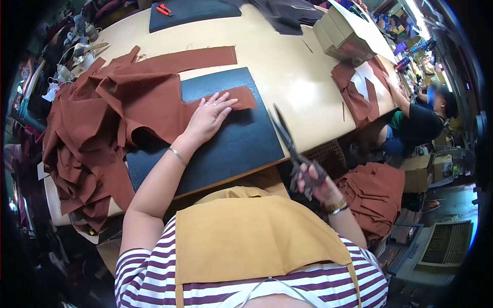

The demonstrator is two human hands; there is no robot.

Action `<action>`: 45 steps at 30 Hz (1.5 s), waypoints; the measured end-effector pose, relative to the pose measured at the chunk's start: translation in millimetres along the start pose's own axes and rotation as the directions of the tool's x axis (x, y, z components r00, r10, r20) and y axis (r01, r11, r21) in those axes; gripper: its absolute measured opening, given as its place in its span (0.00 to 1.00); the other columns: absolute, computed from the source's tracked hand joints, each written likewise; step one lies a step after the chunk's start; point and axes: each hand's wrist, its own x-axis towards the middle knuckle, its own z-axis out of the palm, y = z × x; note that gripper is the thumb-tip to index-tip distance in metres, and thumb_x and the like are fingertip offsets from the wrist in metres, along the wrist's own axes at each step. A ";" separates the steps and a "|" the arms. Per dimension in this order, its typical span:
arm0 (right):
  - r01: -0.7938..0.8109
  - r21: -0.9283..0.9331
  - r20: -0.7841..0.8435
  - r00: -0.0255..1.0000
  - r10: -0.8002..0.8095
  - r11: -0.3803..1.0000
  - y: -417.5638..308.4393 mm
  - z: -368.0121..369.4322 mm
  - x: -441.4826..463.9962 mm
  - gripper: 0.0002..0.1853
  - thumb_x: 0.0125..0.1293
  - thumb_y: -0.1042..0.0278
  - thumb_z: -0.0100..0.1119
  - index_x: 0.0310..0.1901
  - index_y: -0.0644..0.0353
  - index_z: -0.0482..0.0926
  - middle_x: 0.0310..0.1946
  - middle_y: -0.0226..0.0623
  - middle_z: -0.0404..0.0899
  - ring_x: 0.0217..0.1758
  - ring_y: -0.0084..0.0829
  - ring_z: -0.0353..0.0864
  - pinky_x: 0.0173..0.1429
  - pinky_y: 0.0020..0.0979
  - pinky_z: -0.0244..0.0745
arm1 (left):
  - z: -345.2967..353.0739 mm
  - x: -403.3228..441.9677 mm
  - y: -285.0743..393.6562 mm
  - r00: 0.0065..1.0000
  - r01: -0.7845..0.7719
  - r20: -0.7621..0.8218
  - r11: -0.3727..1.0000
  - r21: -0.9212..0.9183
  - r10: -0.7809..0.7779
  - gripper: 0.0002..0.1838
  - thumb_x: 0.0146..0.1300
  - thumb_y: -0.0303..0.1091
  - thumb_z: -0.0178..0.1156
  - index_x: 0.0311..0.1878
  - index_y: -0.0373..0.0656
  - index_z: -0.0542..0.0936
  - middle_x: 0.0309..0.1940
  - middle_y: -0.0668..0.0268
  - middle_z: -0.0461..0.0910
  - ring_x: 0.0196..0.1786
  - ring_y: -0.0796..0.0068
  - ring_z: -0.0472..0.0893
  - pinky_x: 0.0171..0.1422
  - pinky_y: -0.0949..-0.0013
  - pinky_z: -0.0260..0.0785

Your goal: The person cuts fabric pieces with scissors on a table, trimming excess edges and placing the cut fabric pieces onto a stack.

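My left hand (210,117) lies flat with fingers stretched out on a narrow end of rust-brown fabric (154,102). Under that strip is a dark board (226,146) at the table's near edge. The rest of the cloth spreads leftward in a large crumpled pile. In my right hand (316,185) is a pair of dark scissors (286,137), gripped by the handles, which look wrapped in dark cloth. Their blades point up and away from me, slightly apart, to the right of the board and not touching the fabric.
Another person (416,115) works at the table's right end over brown fabric pieces (354,100). A cardboard box (344,38) stands at the back right. A red cutter (164,10) rests on a second dark board (192,16). Folded brown fabric (375,195) is stacked at my right.
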 end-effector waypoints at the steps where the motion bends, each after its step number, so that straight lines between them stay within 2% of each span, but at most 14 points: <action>1: -0.064 0.047 0.068 0.996 0.060 0.997 11.8 0.0 -4.1 0.20 0.67 0.47 0.56 0.38 0.60 0.74 0.27 0.33 0.77 0.30 0.26 0.78 0.37 0.28 0.74 | -0.5 -1.8 -0.5 1.000 0.008 0.003 1.000 0.004 -0.008 0.19 0.72 0.41 0.45 0.64 0.57 0.73 0.69 0.61 0.63 0.74 0.54 0.55 0.75 0.43 0.41; 3: -0.184 0.182 0.142 0.977 0.159 0.966 37.8 -3.3 -4.6 0.22 0.65 0.44 0.57 0.41 0.59 0.73 0.32 0.33 0.77 0.36 0.26 0.79 0.42 0.30 0.74 | -3.7 -8.8 1.1 0.997 -0.028 0.069 0.994 0.109 0.021 0.20 0.71 0.45 0.47 0.64 0.57 0.72 0.70 0.61 0.62 0.75 0.53 0.54 0.75 0.43 0.41; 6: -0.160 0.223 0.094 0.985 0.143 0.961 50.9 5.4 4.0 0.22 0.65 0.44 0.57 0.40 0.59 0.73 0.34 0.32 0.77 0.38 0.25 0.78 0.43 0.29 0.74 | -6.5 -24.9 7.9 0.987 -0.129 0.126 0.954 0.270 0.098 0.25 0.68 0.53 0.50 0.66 0.57 0.70 0.72 0.60 0.59 0.75 0.53 0.52 0.76 0.44 0.41; 11: -0.056 0.000 -0.014 0.998 0.056 0.998 36.7 35.5 16.3 0.21 0.66 0.48 0.57 0.35 0.62 0.74 0.25 0.32 0.75 0.29 0.23 0.76 0.37 0.26 0.73 | -8.6 -35.7 11.4 0.979 -0.180 0.150 0.923 0.341 0.135 0.37 0.59 0.65 0.54 0.68 0.57 0.67 0.73 0.59 0.55 0.76 0.53 0.50 0.76 0.44 0.41; 14: -0.059 -0.060 -0.040 0.998 0.057 0.996 37.9 35.0 25.8 0.20 0.66 0.48 0.57 0.35 0.62 0.74 0.25 0.32 0.74 0.28 0.23 0.75 0.36 0.26 0.73 | -12.1 -35.1 11.9 0.972 -0.200 0.191 0.917 0.346 0.140 0.38 0.59 0.66 0.54 0.68 0.56 0.67 0.73 0.59 0.55 0.76 0.53 0.50 0.76 0.44 0.41; 17: -0.058 0.036 -0.014 0.998 0.059 0.998 38.9 28.8 21.1 0.22 0.65 0.46 0.58 0.37 0.61 0.73 0.28 0.31 0.75 0.29 0.22 0.75 0.37 0.26 0.73 | -11.2 -36.6 13.1 0.987 -0.144 0.121 0.921 0.363 0.107 0.36 0.61 0.63 0.53 0.68 0.55 0.67 0.73 0.59 0.54 0.76 0.53 0.50 0.76 0.44 0.41; 20: -0.152 0.213 0.060 0.988 0.143 0.965 38.5 13.0 7.4 0.24 0.63 0.42 0.59 0.39 0.59 0.72 0.32 0.30 0.75 0.31 0.22 0.75 0.37 0.27 0.73 | -6.9 -34.3 7.4 0.994 -0.109 0.056 0.936 0.335 0.096 0.29 0.66 0.55 0.52 0.67 0.54 0.68 0.72 0.59 0.57 0.75 0.53 0.52 0.75 0.43 0.43; 24: -0.214 0.218 0.211 0.963 0.168 0.952 36.5 -2.5 0.3 0.24 0.64 0.42 0.57 0.40 0.58 0.71 0.33 0.30 0.75 0.32 0.23 0.76 0.39 0.27 0.73 | -0.4 -27.7 -0.9 0.997 -0.076 0.031 0.953 0.294 0.070 0.22 0.69 0.45 0.49 0.65 0.53 0.70 0.71 0.58 0.60 0.74 0.52 0.56 0.74 0.41 0.46; 26: -0.201 0.194 0.116 0.977 0.181 0.960 34.1 7.8 -0.6 0.24 0.65 0.42 0.57 0.40 0.59 0.71 0.33 0.30 0.75 0.33 0.23 0.76 0.39 0.27 0.73 | 0.9 -25.9 -0.9 0.998 -0.062 0.017 0.959 0.278 0.059 0.21 0.70 0.43 0.49 0.64 0.53 0.71 0.70 0.58 0.62 0.73 0.51 0.58 0.73 0.40 0.47; 30: -0.101 0.103 0.113 0.990 0.090 0.989 40.4 18.1 18.0 0.24 0.65 0.43 0.56 0.40 0.61 0.73 0.29 0.31 0.76 0.33 0.23 0.76 0.40 0.27 0.73 | -4.0 -31.1 8.5 0.986 -0.136 0.128 0.961 0.241 0.108 0.23 0.69 0.47 0.49 0.65 0.54 0.70 0.71 0.58 0.60 0.74 0.52 0.55 0.73 0.40 0.46; 31: -0.060 0.106 0.037 0.998 0.056 0.993 41.9 24.7 20.8 0.23 0.66 0.44 0.56 0.37 0.62 0.74 0.27 0.32 0.76 0.31 0.23 0.76 0.39 0.27 0.73 | -4.5 -33.8 12.1 0.981 -0.163 0.143 0.950 0.265 0.128 0.23 0.69 0.48 0.50 0.65 0.54 0.70 0.71 0.58 0.59 0.74 0.52 0.54 0.74 0.40 0.46; 36: -0.049 0.053 -0.012 0.999 0.050 0.997 38.5 31.6 27.2 0.21 0.65 0.48 0.58 0.34 0.62 0.75 0.26 0.30 0.75 0.27 0.22 0.76 0.36 0.25 0.73 | -8.6 -35.0 13.0 0.970 -0.211 0.182 0.932 0.294 0.162 0.32 0.62 0.60 0.54 0.66 0.56 0.70 0.73 0.59 0.56 0.76 0.53 0.51 0.75 0.40 0.43; 40: -0.049 -0.064 -0.065 0.997 0.045 0.997 32.0 39.6 27.4 0.16 0.65 0.55 0.59 0.33 0.61 0.74 0.26 0.28 0.74 0.27 0.21 0.76 0.35 0.23 0.73 | -10.1 -35.6 14.7 0.968 -0.219 0.185 0.933 0.284 0.171 0.36 0.58 0.63 0.57 0.66 0.55 0.69 0.73 0.58 0.56 0.76 0.53 0.50 0.75 0.41 0.43; 45: -0.058 -0.069 -0.089 0.995 0.052 0.996 34.5 40.2 27.1 0.13 0.63 0.59 0.60 0.32 0.60 0.74 0.27 0.27 0.74 0.27 0.19 0.75 0.34 0.22 0.72 | -9.7 -36.1 12.6 0.966 -0.227 0.184 0.933 0.279 0.180 0.37 0.56 0.63 0.58 0.66 0.55 0.69 0.73 0.58 0.56 0.76 0.53 0.51 0.75 0.41 0.43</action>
